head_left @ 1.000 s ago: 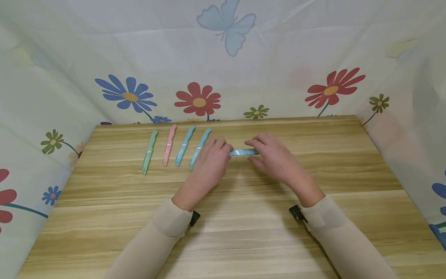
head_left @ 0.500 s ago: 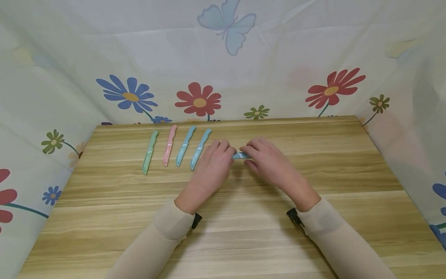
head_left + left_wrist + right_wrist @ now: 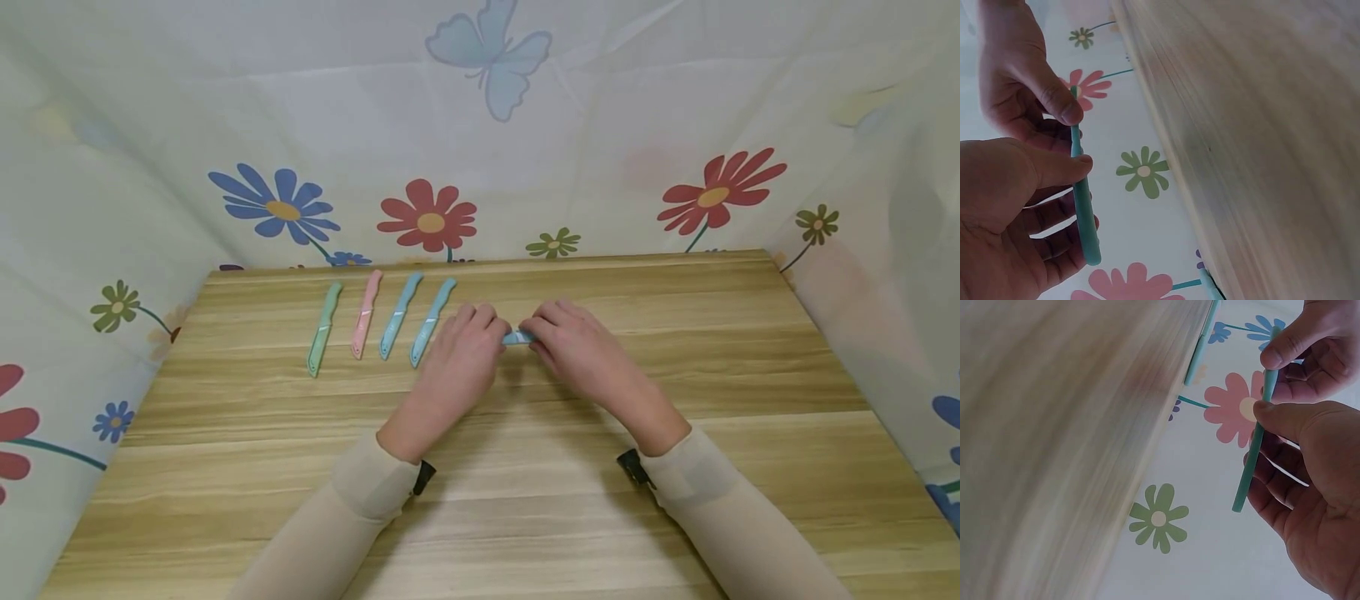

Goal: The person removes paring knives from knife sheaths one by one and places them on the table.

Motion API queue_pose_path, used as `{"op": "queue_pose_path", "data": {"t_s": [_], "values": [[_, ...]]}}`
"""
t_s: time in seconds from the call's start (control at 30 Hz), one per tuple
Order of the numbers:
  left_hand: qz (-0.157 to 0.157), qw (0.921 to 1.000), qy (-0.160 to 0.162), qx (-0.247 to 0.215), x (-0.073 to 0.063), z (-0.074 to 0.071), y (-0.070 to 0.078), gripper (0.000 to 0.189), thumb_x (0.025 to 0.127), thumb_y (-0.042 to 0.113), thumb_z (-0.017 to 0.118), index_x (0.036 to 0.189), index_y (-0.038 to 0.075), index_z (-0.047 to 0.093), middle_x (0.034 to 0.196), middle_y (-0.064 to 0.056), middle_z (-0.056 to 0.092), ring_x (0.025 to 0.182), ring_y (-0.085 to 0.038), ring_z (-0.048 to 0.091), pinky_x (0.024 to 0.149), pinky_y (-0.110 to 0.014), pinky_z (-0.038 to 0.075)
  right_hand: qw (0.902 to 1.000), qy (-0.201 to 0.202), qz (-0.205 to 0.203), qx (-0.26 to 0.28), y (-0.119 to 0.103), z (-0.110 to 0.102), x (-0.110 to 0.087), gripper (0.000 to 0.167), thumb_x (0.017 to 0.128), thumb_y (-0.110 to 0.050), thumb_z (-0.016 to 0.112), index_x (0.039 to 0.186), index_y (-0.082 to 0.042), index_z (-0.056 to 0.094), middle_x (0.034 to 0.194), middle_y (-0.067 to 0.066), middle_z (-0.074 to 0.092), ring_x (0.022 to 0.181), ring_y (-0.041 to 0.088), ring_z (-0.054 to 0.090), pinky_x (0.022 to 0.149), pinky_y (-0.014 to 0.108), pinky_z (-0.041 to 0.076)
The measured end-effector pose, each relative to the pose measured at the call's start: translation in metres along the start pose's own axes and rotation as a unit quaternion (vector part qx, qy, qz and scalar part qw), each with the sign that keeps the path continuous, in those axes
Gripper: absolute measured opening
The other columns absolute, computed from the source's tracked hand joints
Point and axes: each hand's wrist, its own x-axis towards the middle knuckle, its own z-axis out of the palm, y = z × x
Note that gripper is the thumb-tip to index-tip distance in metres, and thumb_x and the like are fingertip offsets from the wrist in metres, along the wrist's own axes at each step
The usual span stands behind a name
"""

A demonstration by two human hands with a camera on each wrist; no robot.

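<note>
Both hands hold a light blue sheathed knife (image 3: 517,337) level, its short middle part showing between them in the head view. My left hand (image 3: 459,354) grips the handle end, thumb along one side and fingers behind; the rounded handle (image 3: 1087,225) shows in the left wrist view. My right hand (image 3: 585,346) pinches the sheathed blade end, thumb over the sheath (image 3: 1249,472) in the right wrist view. The knife is raised off the table. Left of the hands lie a blue knife (image 3: 432,323) and another blue knife (image 3: 401,315).
Farther left on the wooden table (image 3: 525,517) lie a pink knife (image 3: 367,315) and a green knife (image 3: 325,330), all in one slanted row with handles toward the back. A flower-printed curtain (image 3: 600,150) encloses the table's back and sides.
My right hand has moved left along the knife, and its fingers have closed on the sheath. The held knife has come slightly nearer. The row of knives has stayed in place.
</note>
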Motion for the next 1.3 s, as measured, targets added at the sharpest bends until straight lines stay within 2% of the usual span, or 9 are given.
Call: {"op": "queue_pose_path", "data": {"t_s": [0.5, 0.97, 1.3], "values": [[-0.013, 0.9998, -0.016, -0.008, 0.0006, -0.0016, 0.0015, 0.017, 0.098, 0.013, 0.078, 0.113, 0.005, 0.076, 0.103, -0.006, 0.063, 0.09, -0.024, 0.054, 0.078, -0.033, 0.051, 1.0, 0.003, -0.003, -0.005, 0.0008, 0.001, -0.0014, 0.02, 0.098, -0.008, 0.078, 0.117, -0.002, 0.075, 0.107, 0.008, 0.067, 0.093, 0.025, 0.058, 0.083, 0.037, 0.052], [-0.019, 0.9997, -0.013, -0.009, 0.0003, -0.0029, -0.0005, 0.017, 0.098, 0.014, 0.079, 0.112, 0.005, 0.076, 0.102, -0.005, 0.063, 0.088, -0.022, 0.052, 0.075, -0.031, 0.049, 0.9999, 0.004, -0.005, -0.011, 0.0016, -0.0002, -0.0006, 0.023, 0.095, -0.007, 0.081, 0.117, -0.002, 0.075, 0.107, 0.008, 0.067, 0.094, 0.025, 0.059, 0.083, 0.036, 0.053], [-0.023, 0.9995, -0.01, -0.021, 0.0009, -0.0054, -0.0025, 0.014, 0.097, 0.011, 0.079, 0.109, 0.005, 0.077, 0.102, -0.006, 0.065, 0.089, -0.024, 0.054, 0.077, -0.034, 0.051, 0.9999, -0.003, 0.008, -0.011, 0.0017, -0.0032, -0.0006, 0.023, 0.097, -0.009, 0.079, 0.118, -0.003, 0.075, 0.109, 0.008, 0.068, 0.096, 0.025, 0.06, 0.084, 0.038, 0.053]]}}
